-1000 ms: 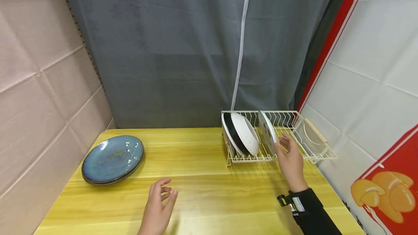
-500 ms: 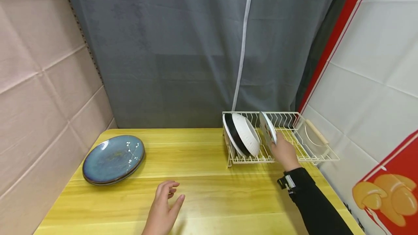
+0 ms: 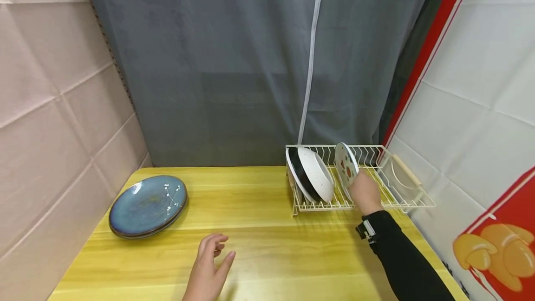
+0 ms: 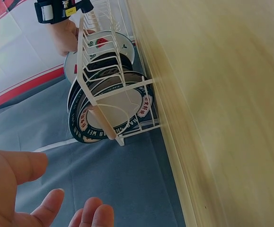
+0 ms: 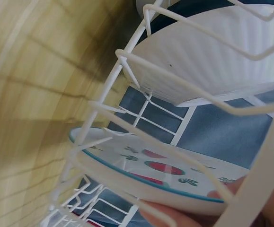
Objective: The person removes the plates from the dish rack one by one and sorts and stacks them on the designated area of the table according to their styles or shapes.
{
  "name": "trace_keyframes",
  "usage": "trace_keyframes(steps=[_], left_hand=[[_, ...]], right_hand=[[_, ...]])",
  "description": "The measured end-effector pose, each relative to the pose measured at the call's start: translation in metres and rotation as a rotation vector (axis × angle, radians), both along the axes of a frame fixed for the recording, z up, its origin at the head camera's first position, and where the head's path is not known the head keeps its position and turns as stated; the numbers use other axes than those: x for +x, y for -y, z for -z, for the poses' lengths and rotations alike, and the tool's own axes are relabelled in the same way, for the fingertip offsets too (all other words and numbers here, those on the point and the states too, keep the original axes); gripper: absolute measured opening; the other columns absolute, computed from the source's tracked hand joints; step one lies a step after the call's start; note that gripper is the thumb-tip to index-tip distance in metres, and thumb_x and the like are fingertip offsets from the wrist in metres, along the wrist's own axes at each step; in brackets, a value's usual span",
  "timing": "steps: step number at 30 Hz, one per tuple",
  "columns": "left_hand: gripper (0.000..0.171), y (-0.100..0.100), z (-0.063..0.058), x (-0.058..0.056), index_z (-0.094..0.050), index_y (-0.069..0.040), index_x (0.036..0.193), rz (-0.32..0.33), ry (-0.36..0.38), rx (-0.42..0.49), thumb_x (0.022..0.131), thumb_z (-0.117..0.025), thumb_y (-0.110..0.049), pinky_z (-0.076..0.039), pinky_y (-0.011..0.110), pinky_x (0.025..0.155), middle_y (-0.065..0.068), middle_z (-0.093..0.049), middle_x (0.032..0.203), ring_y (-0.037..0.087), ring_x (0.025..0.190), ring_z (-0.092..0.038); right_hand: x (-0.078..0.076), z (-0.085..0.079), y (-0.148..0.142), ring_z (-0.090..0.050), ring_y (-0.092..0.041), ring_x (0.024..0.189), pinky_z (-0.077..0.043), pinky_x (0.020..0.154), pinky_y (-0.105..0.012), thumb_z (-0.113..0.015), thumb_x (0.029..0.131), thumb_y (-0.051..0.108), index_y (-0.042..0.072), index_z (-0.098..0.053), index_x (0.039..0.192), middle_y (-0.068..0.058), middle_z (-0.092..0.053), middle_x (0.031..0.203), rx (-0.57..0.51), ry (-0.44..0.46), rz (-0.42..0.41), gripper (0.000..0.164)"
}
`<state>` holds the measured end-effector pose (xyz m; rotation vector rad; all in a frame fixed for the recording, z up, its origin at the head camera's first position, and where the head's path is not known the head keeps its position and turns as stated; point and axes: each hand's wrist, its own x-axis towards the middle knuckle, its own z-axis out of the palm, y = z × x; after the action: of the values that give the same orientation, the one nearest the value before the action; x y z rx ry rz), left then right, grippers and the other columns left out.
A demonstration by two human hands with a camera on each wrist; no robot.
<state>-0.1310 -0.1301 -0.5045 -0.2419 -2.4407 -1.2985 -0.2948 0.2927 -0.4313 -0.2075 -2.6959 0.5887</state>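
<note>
My right hand (image 3: 367, 193) grips the near rim of a white plate (image 3: 345, 164) standing on edge in the wire dish rack (image 5: 261, 184). Red fruit prints and a blue-green rim mark this plate (image 5: 165, 168) in the right wrist view, where fingers (image 5: 170, 216) curl at its edge beside the wires. A white bowl (image 3: 314, 173) leans at the rack's left end, against a black-banded dish (image 3: 302, 171). Over the near middle of the table, my left hand (image 3: 207, 268) hovers with relaxed fingers and thumb apart, holding nothing.
Blue plates (image 3: 148, 206) lie stacked at the left of the wooden table (image 3: 251, 240). A dark-rimmed lettered plate (image 4: 113, 116) shows at the rack's end in the left wrist view. A grey curtain (image 3: 230, 68) hangs behind; a white wall covering (image 3: 472, 82) borders the right.
My right hand has closed on the plate's rim, and the plate has turned to show more of its printed face. My left hand has shifted slightly right.
</note>
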Motion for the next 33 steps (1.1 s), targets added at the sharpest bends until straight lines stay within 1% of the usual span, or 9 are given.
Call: trace_keyframes(steps=[4,9,14,18,21,26,29,31,33], left_hand=[[0.037,0.001,0.003,0.001,-0.059,-0.003,0.125,-0.009,0.012,0.002,0.092,-0.076,-0.005,-0.057,0.041,0.088,0.01,-0.052,0.129,0.019,0.104,-0.057],[0.036,-0.001,0.001,0.001,-0.06,-0.006,0.125,-0.007,0.013,0.023,0.093,-0.076,-0.007,-0.057,0.04,0.09,0.007,-0.053,0.127,0.018,0.104,-0.055],[0.036,-0.003,-0.006,-0.001,-0.059,-0.005,0.127,0.011,0.023,0.036,0.094,-0.075,-0.009,-0.056,0.042,0.092,0.006,-0.053,0.127,0.017,0.105,-0.055],[0.037,-0.003,-0.009,-0.002,-0.059,-0.007,0.129,0.012,0.047,0.037,0.095,-0.074,-0.01,-0.055,0.042,0.093,0.006,-0.054,0.127,0.018,0.106,-0.056],[0.038,-0.004,-0.01,-0.003,-0.058,-0.009,0.13,0.018,0.056,0.059,0.096,-0.074,-0.01,-0.055,0.043,0.094,0.006,-0.055,0.126,0.02,0.107,-0.057],[0.04,-0.007,-0.013,-0.007,-0.055,-0.01,0.134,0.048,0.093,0.109,0.098,-0.071,-0.01,-0.053,0.045,0.097,0.007,-0.054,0.128,0.026,0.11,-0.057],[0.043,-0.009,-0.015,-0.009,-0.053,-0.011,0.139,0.062,0.127,0.124,0.1,-0.069,-0.013,-0.053,0.047,0.097,0.007,-0.053,0.13,0.027,0.111,-0.057],[0.045,-0.01,-0.017,-0.01,-0.051,-0.01,0.142,0.067,0.144,0.136,0.1,-0.069,-0.015,-0.052,0.048,0.098,0.008,-0.053,0.132,0.027,0.112,-0.057],[0.048,-0.012,-0.018,-0.011,-0.049,-0.009,0.144,0.077,0.152,0.144,0.101,-0.068,-0.017,-0.052,0.049,0.098,0.009,-0.052,0.134,0.027,0.113,-0.056]], right_hand=[[0.005,0.0,-0.004,-0.064,-0.055,0.082,-0.052,0.061,-0.063,-0.053,0.09,-0.003,-0.018,-0.048,0.124,-0.04,-0.063,0.098,-0.022,-0.014,0.035,0.037],[0.01,-0.008,-0.006,-0.061,-0.059,0.072,-0.048,0.058,-0.066,-0.047,0.098,-0.001,-0.02,-0.047,0.122,-0.042,-0.061,0.089,-0.051,-0.183,0.048,0.031],[0.026,-0.026,-0.003,-0.06,-0.06,0.076,-0.047,0.06,-0.068,-0.044,0.103,0.002,-0.02,-0.047,0.125,-0.044,-0.06,0.095,-0.151,-0.323,0.062,0.031],[0.044,-0.04,0.002,-0.058,-0.062,0.097,-0.047,0.079,-0.071,-0.047,0.103,0.003,-0.019,-0.046,0.134,-0.046,-0.058,0.112,-0.282,-0.38,0.073,0.037],[0.057,-0.047,0.006,-0.053,-0.06,0.111,-0.042,0.091,-0.071,-0.05,0.103,0.003,-0.017,-0.045,0.139,-0.045,-0.055,0.124,-0.385,-0.403,0.066,0.042],[0.077,-0.053,0.014,-0.053,-0.052,0.117,-0.041,0.097,-0.065,-0.051,0.104,0.008,-0.012,-0.042,0.145,-0.04,-0.054,0.131,-0.493,-0.372,0.061,0.046],[0.087,-0.055,0.02,-0.053,-0.048,0.117,-0.041,0.099,-0.061,-0.054,0.104,0.007,-0.014,-0.044,0.143,-0.039,-0.055,0.129,-0.521,-0.37,0.047,0.045],[0.093,-0.055,0.025,-0.054,-0.044,0.117,-0.043,0.098,-0.052,-0.055,0.103,0.007,-0.013,-0.046,0.142,-0.036,-0.057,0.129,-0.537,-0.371,0.029,0.044],[0.099,-0.055,0.03,-0.055,-0.038,0.117,-0.045,0.097,-0.037,-0.057,0.103,0.008,-0.011,-0.047,0.142,-0.032,-0.059,0.128,-0.553,-0.369,0.006,0.044]])
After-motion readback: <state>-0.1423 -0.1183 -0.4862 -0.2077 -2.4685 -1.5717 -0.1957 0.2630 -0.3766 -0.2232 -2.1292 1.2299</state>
